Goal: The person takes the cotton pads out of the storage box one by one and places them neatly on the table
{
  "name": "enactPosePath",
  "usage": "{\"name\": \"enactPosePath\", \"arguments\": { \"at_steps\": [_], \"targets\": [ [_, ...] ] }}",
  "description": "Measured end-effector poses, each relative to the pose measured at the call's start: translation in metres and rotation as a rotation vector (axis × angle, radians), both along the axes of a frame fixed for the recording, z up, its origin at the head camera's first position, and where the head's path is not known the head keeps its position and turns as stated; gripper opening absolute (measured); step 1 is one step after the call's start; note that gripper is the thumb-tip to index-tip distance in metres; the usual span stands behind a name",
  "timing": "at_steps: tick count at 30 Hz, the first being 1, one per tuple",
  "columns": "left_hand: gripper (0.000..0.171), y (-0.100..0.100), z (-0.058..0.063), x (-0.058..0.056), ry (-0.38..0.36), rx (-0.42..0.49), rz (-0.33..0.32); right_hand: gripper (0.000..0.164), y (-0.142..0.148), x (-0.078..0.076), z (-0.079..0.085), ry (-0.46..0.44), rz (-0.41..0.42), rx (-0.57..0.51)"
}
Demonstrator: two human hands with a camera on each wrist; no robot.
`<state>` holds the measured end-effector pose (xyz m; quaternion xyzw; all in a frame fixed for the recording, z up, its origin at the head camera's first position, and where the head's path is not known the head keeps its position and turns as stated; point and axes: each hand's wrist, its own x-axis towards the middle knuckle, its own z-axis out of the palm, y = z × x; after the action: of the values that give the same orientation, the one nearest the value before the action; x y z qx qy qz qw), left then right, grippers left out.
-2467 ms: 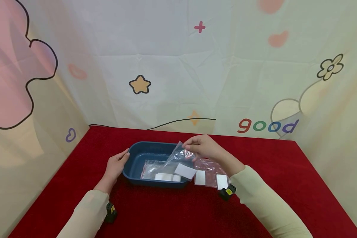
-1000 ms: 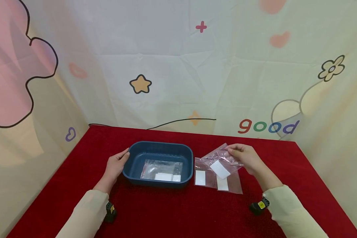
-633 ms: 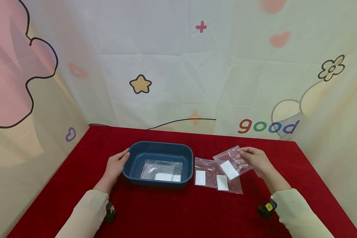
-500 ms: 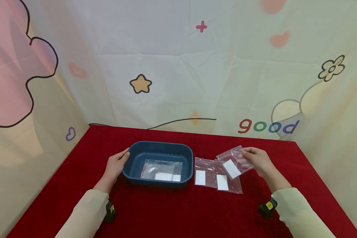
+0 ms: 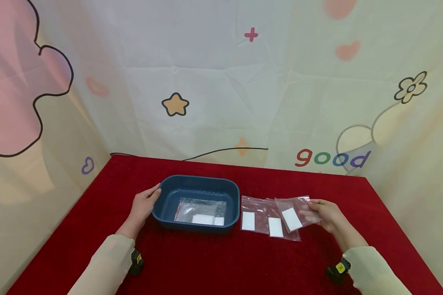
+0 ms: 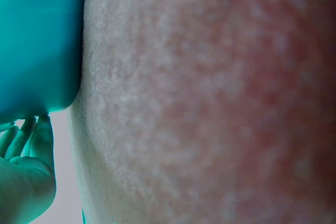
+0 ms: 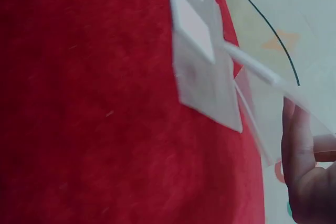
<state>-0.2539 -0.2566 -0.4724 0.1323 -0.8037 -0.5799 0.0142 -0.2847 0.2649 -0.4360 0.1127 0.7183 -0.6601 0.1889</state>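
My left hand (image 5: 142, 208) grips the left end of a blue plastic basin (image 5: 208, 186) at its rim. In the left wrist view, fingertips meet the basin's wall (image 6: 39, 40). My right hand (image 5: 328, 215) pinches the upper right corner of a clear zip-lock bag (image 5: 291, 219) with a white rectangular piece inside. That bag hangs tilted, close over a second such bag (image 5: 275, 227) and overlapping it in the head view. Further left, beside the basin, lies a third bag (image 5: 248, 221). The right wrist view has the held bag (image 7: 252, 65) edge-on above the flat one (image 7: 202, 77).
Inside the basin lie more clear bags with white pieces (image 5: 203, 219). A red cloth (image 5: 206, 262) covers the table. Behind it hangs a printed pale curtain (image 5: 214, 102). Dark wrist cameras sit on both wrists.
My right hand has carried the pinched bag from over the basin to the right, then lowered it close above the two bags on the cloth. The left hand stays on the basin.
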Motion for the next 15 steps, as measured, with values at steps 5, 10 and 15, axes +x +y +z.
{"name": "enactPosePath", "arguments": {
  "at_steps": [5, 10, 15],
  "targets": [
    [0.048, -0.001, 0.0, -0.001, 0.001, -0.004, -0.003, 0.047, 0.007, 0.007, -0.007, -0.01, 0.001, -0.014],
    [0.048, -0.001, -0.002, -0.001, 0.001, 0.001, -0.003, 0.048, 0.012, 0.011, -0.011, -0.01, -0.009, -0.038],
    [0.048, 0.0, -0.002, 0.0, -0.005, -0.003, -0.003, 0.048, 0.018, 0.014, -0.015, -0.005, 0.006, -0.03]
  ]
}}
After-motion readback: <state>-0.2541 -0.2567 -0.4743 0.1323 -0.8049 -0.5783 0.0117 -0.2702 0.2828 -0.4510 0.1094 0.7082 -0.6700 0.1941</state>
